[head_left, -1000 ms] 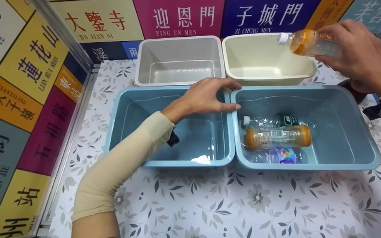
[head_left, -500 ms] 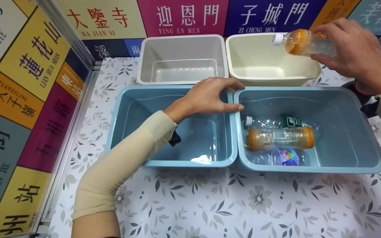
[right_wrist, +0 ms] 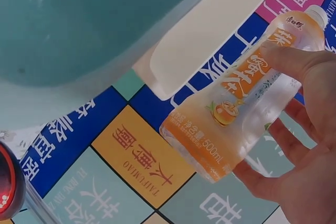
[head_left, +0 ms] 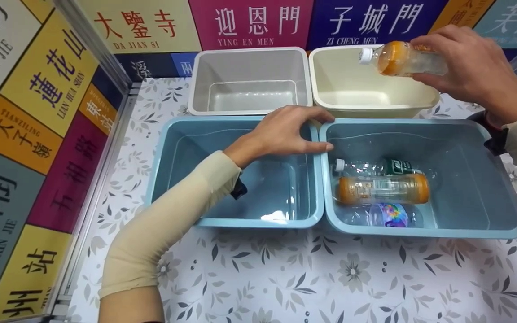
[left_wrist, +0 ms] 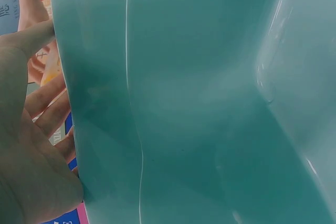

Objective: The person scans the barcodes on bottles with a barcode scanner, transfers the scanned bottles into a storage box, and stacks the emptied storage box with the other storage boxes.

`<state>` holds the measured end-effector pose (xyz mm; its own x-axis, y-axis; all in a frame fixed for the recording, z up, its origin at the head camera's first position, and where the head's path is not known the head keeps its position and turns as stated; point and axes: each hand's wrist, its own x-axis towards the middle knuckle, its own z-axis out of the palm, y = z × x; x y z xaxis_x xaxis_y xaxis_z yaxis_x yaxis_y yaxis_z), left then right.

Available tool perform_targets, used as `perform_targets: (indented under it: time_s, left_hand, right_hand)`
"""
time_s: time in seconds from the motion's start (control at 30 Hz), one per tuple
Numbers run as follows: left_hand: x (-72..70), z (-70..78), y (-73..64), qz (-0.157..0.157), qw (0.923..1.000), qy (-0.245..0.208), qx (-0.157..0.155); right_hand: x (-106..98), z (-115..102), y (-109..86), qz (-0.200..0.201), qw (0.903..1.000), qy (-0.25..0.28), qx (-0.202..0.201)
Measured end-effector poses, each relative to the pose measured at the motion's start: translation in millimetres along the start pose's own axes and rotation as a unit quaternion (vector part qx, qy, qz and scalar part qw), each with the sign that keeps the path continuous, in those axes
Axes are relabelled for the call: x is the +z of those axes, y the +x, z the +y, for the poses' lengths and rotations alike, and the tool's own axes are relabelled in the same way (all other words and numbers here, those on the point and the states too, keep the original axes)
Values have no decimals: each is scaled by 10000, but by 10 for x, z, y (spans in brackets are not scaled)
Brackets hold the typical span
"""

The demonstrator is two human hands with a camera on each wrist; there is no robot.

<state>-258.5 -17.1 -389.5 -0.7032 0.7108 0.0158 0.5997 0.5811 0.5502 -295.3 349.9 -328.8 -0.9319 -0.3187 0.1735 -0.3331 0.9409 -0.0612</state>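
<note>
My right hand (head_left: 478,67) grips a clear plastic drink bottle (right_wrist: 247,87) with an orange label and white cap. The bottle lies sideways in the air above the cream bin (head_left: 348,96), cap toward the left. My left hand (head_left: 281,132) rests at the meeting rims of two blue bins, thumb stretched out over the rim and fingers reaching past it. In the right blue bin (head_left: 465,179) lie a green-labelled bottle (head_left: 397,166), an orange-ended bottle (head_left: 384,188) and a bottle with a colourful label (head_left: 393,215). The left blue bin (head_left: 254,193) shows its bare floor.
A grey bin (head_left: 249,96) stands behind the left blue bin, beside the cream one. Printed panels (head_left: 249,27) rise at the back and left of the flower-patterned table (head_left: 285,269). A dark, red-rimmed round object (right_wrist: 8,182) is partly visible under the right arm.
The bottle in my right hand has shifted slightly left over the cream bin. My left hand stays at the rims, and the whole view has drifted a little.
</note>
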Motion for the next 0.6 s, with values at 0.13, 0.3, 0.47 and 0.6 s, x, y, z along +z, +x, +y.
perform_targets:
  time_s: [0.13, 0.3, 0.47, 0.6]
  left_hand:
    - [4, -1, 10, -12, 10000, 14, -7]
    - [7, -2, 11, -44, 10000, 10, -15]
    - [16, 6, 15, -45, 10000, 19, 16]
    - [12, 1, 12, 6, 10000, 62, 33]
  right_hand:
    - [4, -9, 22, -18, 10000, 36, -43]
    - [39, -7, 43, -89, 9999, 114, -17]
    - [64, -9, 64, -129, 9999, 69, -56]
    - [64, -29, 102, -108, 9998, 12, -175]
